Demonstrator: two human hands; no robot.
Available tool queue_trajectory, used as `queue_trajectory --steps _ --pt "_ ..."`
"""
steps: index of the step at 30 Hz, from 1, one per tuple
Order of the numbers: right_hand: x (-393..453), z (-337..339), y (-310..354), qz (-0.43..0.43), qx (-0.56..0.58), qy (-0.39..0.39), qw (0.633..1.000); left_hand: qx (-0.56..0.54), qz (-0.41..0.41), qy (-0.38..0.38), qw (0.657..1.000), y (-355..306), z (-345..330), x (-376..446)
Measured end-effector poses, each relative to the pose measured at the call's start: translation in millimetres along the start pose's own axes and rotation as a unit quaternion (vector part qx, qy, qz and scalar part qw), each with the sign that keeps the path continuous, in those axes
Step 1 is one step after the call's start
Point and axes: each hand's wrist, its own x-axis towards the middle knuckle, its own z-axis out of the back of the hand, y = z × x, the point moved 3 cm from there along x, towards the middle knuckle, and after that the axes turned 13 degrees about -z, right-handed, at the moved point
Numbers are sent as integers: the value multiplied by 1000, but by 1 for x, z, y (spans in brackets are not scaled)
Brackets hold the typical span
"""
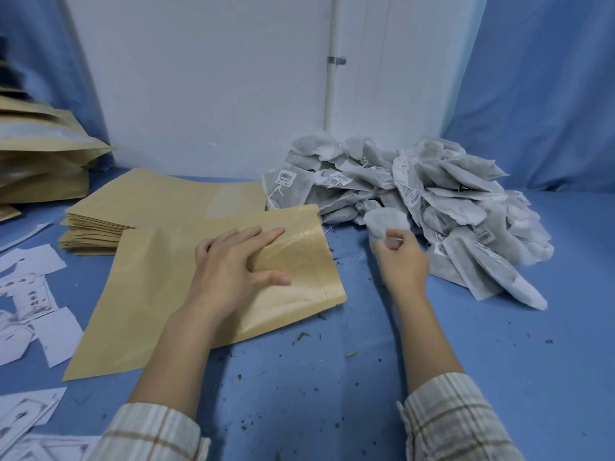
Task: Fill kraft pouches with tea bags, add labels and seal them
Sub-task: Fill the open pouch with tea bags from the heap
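Right hand (pixel 401 257) pinching, seemingly, a tea bag (pixel 387 221); pouch (pixel 159 294) mouth leftward, pinned beneath flat left hand (pixel 233 264).

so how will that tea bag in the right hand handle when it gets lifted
Probably floppy: the tea bag looks like thin crumpled fabric where the right hand pinches it. Likely light, held by fingertips alone. It may shed bits, judging by the crumbs on the cloth.
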Motion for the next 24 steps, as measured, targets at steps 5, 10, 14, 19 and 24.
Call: queue_trajectory --steps 5,10,14,19,24 --pt "6 21 8 -92 378 108 915 5 0 -6 1000 1 0 0" --pt "5 31 11 -112 474 224 844 5 -1 -22 1000 1 2 0" --pt "-10 18 20 -66 317 286 902 -33 -21 -42 998 -5 5 0" --pt "-28 8 27 9 121 395 910 -55 -51 -30 997 -15 4 3" --pt "-42 -27 47 8 -17 339 941 -62 -82 4 995 -34 -5 5"
